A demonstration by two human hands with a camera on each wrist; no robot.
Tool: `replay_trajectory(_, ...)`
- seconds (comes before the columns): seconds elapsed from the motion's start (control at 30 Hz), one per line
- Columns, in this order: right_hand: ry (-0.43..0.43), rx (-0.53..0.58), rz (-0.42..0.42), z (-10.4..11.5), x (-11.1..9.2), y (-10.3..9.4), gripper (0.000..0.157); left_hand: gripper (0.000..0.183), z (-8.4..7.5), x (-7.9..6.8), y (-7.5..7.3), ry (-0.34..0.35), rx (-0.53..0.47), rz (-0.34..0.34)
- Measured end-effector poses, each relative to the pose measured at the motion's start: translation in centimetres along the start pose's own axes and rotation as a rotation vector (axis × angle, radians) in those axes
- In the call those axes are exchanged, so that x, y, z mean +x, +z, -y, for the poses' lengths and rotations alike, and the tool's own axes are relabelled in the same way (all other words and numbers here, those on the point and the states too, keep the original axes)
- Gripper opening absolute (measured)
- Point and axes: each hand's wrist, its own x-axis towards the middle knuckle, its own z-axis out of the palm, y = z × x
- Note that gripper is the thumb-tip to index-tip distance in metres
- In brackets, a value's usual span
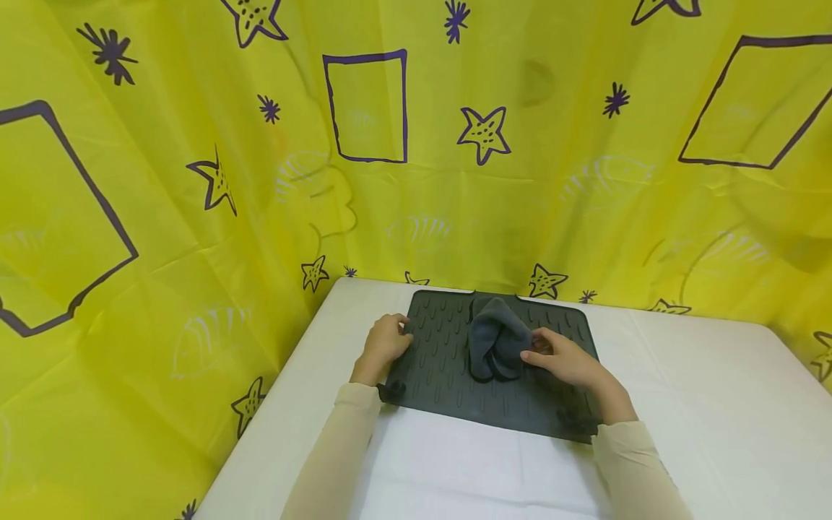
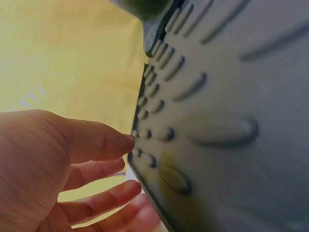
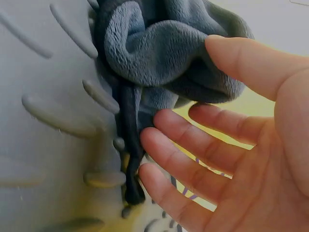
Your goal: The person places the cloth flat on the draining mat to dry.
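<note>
A bunched grey-blue plush cloth (image 1: 497, 339) with dark edging stands in folds on a dark grey mat (image 1: 448, 390) with raised oblong ridges. My right hand (image 1: 565, 357) is at the cloth's right side. In the right wrist view, the thumb lies on a fold of the cloth (image 3: 169, 48) and the index finger is under it, while the other fingers reach out straight beside it. My left hand (image 1: 383, 347) is at the mat's left edge. In the left wrist view, its thumb touches the rim of the mat (image 2: 217, 87) and its loosely extended fingers lie along the edge.
The mat lies on a white-covered table (image 1: 689, 390). Behind and to the left hangs a yellow curtain (image 1: 416, 195) printed with stars, fish and frames. Small dark pieces (image 1: 392, 392) sit by the mat's near left corner, close to the left wrist.
</note>
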Motion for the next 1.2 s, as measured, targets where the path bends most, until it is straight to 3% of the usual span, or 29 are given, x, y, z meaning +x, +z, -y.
replay_trajectory(0.2, 0.002, -0.009, -0.003, -0.4, -0.3, -0.4, 0.055, 0.03, -1.7, -0.4, 0.5, 0.157, 0.025, 0.013)
replay_trajectory(0.4, 0.02, -0.024, 0.012, -0.9, -0.5, -0.2, 0.049, 0.029, -3.2, -0.8, 1.7, 0.295, 0.04, 0.086)
replay_trajectory(0.63, 0.002, -0.077, 0.023, -1.1, -0.3, 0.2, 0.048, 0.046, -5.0, -1.6, 2.6, 0.337, 0.081, 0.164)
replay_trajectory(0.83, -0.058, -0.117, 0.009, -1.4, 0.1, 0.4, 0.041, 0.048, -6.2, -2.3, 3.9, 0.403, 0.252, 0.135)
replay_trajectory(0.97, -0.035, -0.131, -0.009, -1.6, 0.2, 0.6, 0.042, 0.052, -7.0, -2.9, 4.8, 0.431, 0.355, 0.118)
replay_trajectory(1.2, 0.049, -0.168, -0.026, -1.8, 0.4, 1.1, 0.043, 0.035, -7.6, -3.3, 5.5, 0.413, 0.39, 0.085)
